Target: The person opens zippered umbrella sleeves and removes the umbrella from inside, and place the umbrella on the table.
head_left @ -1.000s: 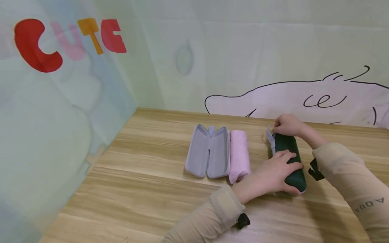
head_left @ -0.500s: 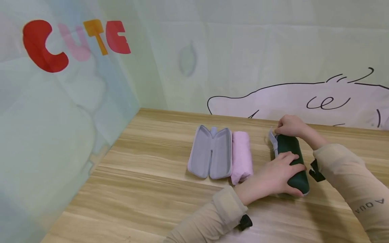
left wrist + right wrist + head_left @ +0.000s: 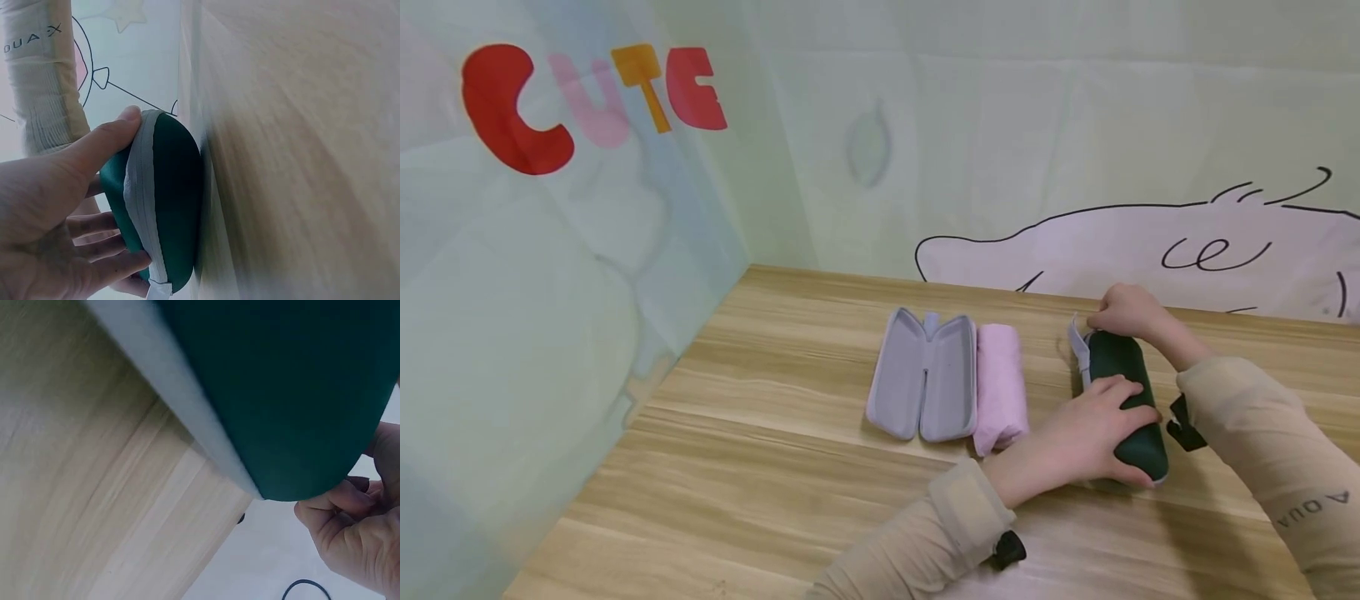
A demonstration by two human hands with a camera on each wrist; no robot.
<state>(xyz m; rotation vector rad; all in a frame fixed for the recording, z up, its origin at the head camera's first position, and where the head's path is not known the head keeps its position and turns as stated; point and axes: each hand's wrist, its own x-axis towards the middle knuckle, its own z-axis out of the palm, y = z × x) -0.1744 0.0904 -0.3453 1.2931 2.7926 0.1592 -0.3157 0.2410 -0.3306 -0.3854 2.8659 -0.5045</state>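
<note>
A dark green zippered case (image 3: pixel 1116 358) with a grey zip band lies on the table, a grey loop strap (image 3: pixel 1079 346) at its far left corner. My left hand (image 3: pixel 1086 429) grips the near half, fingers spread over the top and thumb at the near end. In the left wrist view, the grey zipper (image 3: pixel 142 187) runs along the case between thumb and fingers. At the far end, my right hand (image 3: pixel 1127 312) has its fingers curled and pinches at the zipper edge beside the strap. What sits between those fingertips is hidden.
Left of the hands lies an unfolded case (image 3: pixel 922 379) with grey lining and a pink outer edge. A pink wrapped roll (image 3: pixel 1000 383) lies against its right side. Printed fabric walls (image 3: pixel 827 208) stand behind and left of the wooden table (image 3: pixel 737 467).
The head view has shifted slightly, so everything appears a little further right. Both hands keep their places on the green case, with hardly any visible motion against it.
</note>
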